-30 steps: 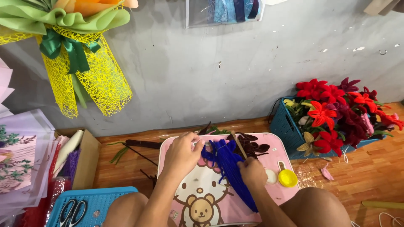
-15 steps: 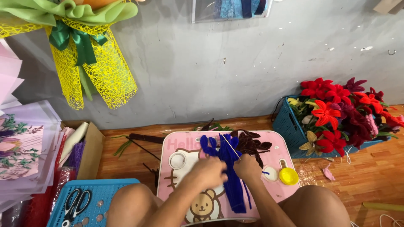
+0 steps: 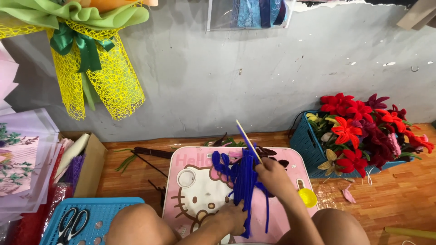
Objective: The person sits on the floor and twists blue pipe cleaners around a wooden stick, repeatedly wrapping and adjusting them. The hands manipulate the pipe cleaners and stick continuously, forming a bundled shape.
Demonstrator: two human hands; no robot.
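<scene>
Nearest, left hand (image 3: 231,218): fingers closed on the lower end of the blue pipe-cleaner bundle (image 3: 245,181), pinning it to the desk so it could not slide.
Right hand (image 3: 272,174): fingers gripped a thin pale stick (image 3: 247,140) tilted up against the bundle's top, apparently as a stem.
Desk (image 3: 190,163): small pink cartoon-print lap desk between the knees, keeping work close.
Beside it: yellow lid (image 3: 308,198), scissors (image 3: 70,223) in a blue tray.
Farther: blue basket (image 3: 313,147) of finished red flowers (image 3: 347,129) against the wall.

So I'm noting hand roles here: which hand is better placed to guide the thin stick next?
Probably the right hand: it already grips the thin stick above the blue pipe cleaners, while the left hand pins their lower ends.
</scene>
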